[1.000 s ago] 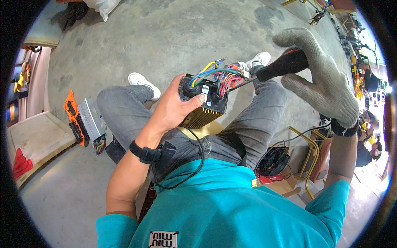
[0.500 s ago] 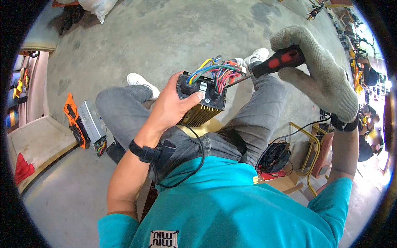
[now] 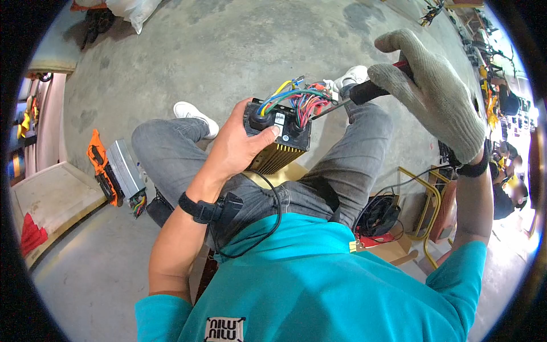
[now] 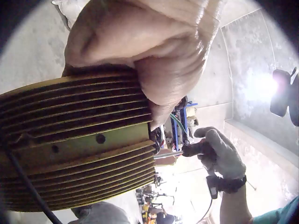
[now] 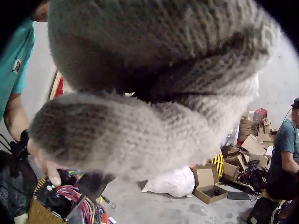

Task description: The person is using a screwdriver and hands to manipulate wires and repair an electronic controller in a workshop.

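Finned metal box [image 3: 285, 142], with a black end face turned up, lies in the grip of the person's bare left hand [image 3: 236, 142], above the lap and between the knees of the gray jeans [image 3: 356, 151]. The box is directly against that hand: the thumb rests across the black face beside a white label [image 3: 280, 118], and the fingers wrap the far side, partly hidden. The hand is spread about as wide as the box.

Colored wires [image 3: 307, 102] (yellow, blue, green, red and pink among them) rise from two round black outlets on the face and arch to the right of the box.

To the box's right and a little higher, the gloved right hand [image 3: 436, 94] is closed around the dark handle of a screwdriver [image 3: 367, 92]. Its shaft slants down to the box's right edge, next to the wires; whether the tip touches is too small to tell.

Well left of the box are a silver unit [image 3: 125, 168] with wires at its lower end and an orange and black object [image 3: 101, 165]. Beyond the box spreads gray concrete floor [image 3: 228, 57].
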A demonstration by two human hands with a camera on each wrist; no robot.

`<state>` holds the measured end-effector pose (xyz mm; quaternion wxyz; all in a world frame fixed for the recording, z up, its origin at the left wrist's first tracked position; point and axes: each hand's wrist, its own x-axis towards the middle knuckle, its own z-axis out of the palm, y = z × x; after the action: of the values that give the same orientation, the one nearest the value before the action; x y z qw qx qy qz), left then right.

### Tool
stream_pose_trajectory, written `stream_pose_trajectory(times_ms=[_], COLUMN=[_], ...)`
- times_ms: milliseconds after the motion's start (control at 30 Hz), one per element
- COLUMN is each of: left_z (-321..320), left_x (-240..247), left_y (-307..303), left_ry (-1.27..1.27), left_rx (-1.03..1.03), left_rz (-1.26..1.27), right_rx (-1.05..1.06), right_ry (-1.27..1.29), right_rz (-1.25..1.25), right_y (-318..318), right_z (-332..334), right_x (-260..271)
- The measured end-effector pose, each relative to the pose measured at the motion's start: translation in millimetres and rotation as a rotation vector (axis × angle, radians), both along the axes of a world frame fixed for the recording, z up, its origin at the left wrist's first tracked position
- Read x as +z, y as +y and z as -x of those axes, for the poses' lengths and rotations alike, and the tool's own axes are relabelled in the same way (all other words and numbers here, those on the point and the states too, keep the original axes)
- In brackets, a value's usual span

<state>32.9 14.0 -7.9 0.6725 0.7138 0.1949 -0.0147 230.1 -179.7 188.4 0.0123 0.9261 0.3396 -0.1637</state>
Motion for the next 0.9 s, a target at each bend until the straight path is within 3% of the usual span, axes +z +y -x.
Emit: stream_pose_trajectory(times_ms=[33,100,233,300,400,433,500,633,700,733,800,900], left_z=[0.1,0.8,0.5,0.0,0.2,-0.1,2.0,1.8,0.7,0.4,0.8,1.4], left_x=[0.3,-0.8,-4.4,-5.2,-6.3,-6.3,-5.3,-5.3,-5.6,-5.4,-3.2,-0.5], left_y=[0.0,0.2,0.8,0.1,-0.7,0.1,0.3,0.3,0.1,0.0,0.1,-0.1], left_ry=[-0.003,-0.003,0.003,-0.007,-0.021,-0.010,0.005,-0.015,-0.010,-0.011,-0.008,0.012], left_rx=[0.010,0.022,0.029,0.027,0.023,0.021,0.024,0.011,0.009,0.010,0.013,0.021], left_rz=[0.000,0.001,0.030,0.031,0.008,0.015,0.025,-0.001,-0.003,0.007,0.019,0.003], right_rx=[0.000,0.394,0.502,0.168,0.021,0.022,0.443,0.439,-0.019,-0.020,0.387,0.505], right_ry=[-0.001,0.142,0.152,0.245,0.145,0.143,0.149,0.131,0.056,0.054,0.185,0.046], right_rz=[0.000,-0.454,-0.475,-0.324,-0.198,-0.198,-0.473,-0.441,-0.026,-0.027,-0.468,-0.477], right_y=[-6.5,-25.6,-27.2,-17.5,-1.0,-6.8,-23.4,-18.1,2.4,-4.4,-24.5,-27.5], right_z=[-4.0,-17.6,-21.9,-12.7,4.3,-1.1,-15.8,-14.3,2.6,-1.0,-14.6,-21.1], right_x=[-3.8,-15.6,-14.9,-9.2,3.3,-0.9,-14.2,-13.1,3.2,-0.3,-13.5,-20.0])
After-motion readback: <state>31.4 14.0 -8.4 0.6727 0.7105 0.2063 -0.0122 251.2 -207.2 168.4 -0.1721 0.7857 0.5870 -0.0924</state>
